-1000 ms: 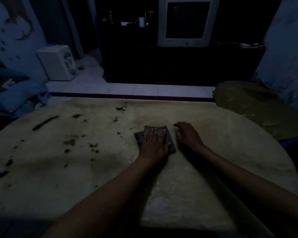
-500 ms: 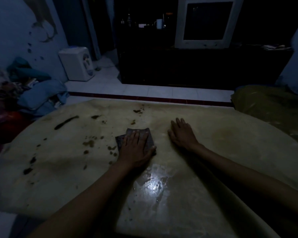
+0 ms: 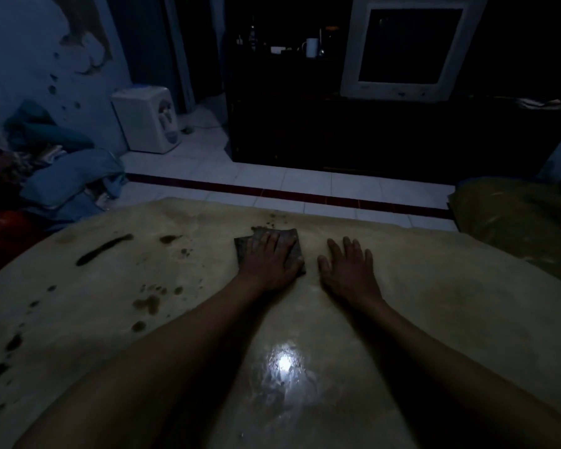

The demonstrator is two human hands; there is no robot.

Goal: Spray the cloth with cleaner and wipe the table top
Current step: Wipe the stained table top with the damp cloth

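Left hand (image 3: 269, 257): flat, fingers straight and together, palm pressing down on folded dark cloth (image 3: 293, 246); no curl around it, grip wide and open, holding by pressure only. Cloth: lying on tabletop (image 3: 434, 303) near far edge, roughly centred, corners showing beyond fingertips and thumb side. Right hand (image 3: 347, 270): flat on bare tabletop just beside cloth, to its right, fingers spread and straight, holding nothing; judged as bracing.

Key relation: remaining dark stains (image 3: 104, 251) and spatter (image 3: 148, 303) lying to left of cloth and nearer, across left half of tabletop; a few small spots (image 3: 272, 223) touching cloth's far edge. Long streak angled from near-left to far-right. Left hand nearer to all of these; right hand well apart from them.

Surface near centre: wet sheen with bright light reflection (image 3: 284, 362), judged already wiped. Right half showing no dark marks.

Step judged: wiping under way, left half outstanding. Next stroke likely requiring sweep leftward and toward near edge with steady downward pressure. Spray bottle not visible.

Beyond tabletop: tiled floor (image 3: 272, 179), water dispenser (image 3: 149, 121), old monitor (image 3: 408, 47) on dark cabinet.
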